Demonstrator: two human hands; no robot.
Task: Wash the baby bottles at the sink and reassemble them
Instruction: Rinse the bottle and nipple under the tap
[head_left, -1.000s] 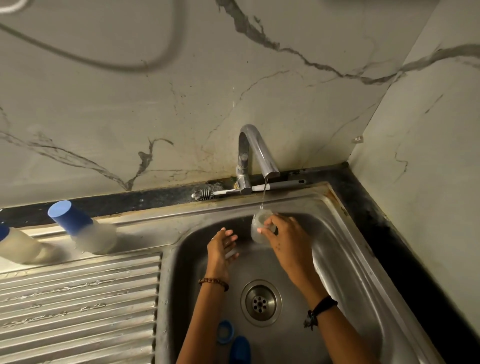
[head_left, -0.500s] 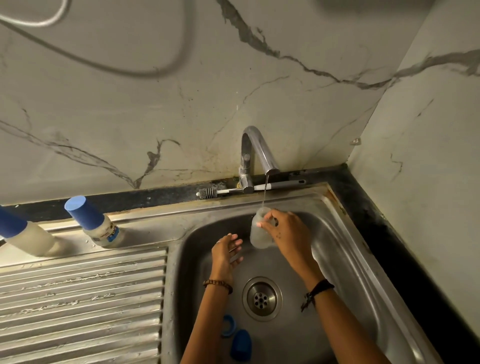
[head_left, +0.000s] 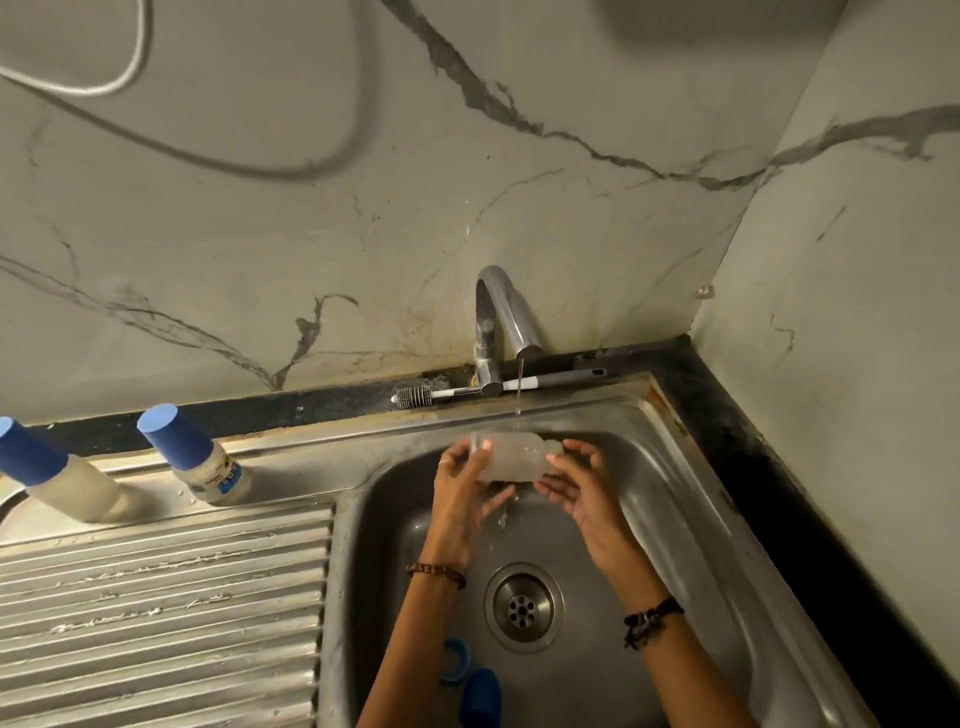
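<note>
A clear, capless baby bottle (head_left: 511, 460) lies sideways under the thin stream from the tap (head_left: 501, 322), over the steel sink (head_left: 691, 519). My left hand (head_left: 462, 493) grips its left end, and my right hand (head_left: 576, 480) holds its right end by the neck. Water drips off it between my hands. A blue ring (head_left: 456, 661) and a blue cap (head_left: 480, 696) lie on the sink floor near the front. Two capped bottles (head_left: 195, 457) (head_left: 52, 478) stand on the drainboard at the left.
A bottle brush (head_left: 498, 387) lies on the ledge behind the tap. The drain (head_left: 523, 607) is in the middle of the basin. The ribbed drainboard (head_left: 156, 613) fills the left. Marble walls close in behind and on the right, with a black counter edge (head_left: 779, 493).
The bottle was upright in my right hand under the stream; it now lies sideways, and my left hand has come up from the basin and taken its left end.
</note>
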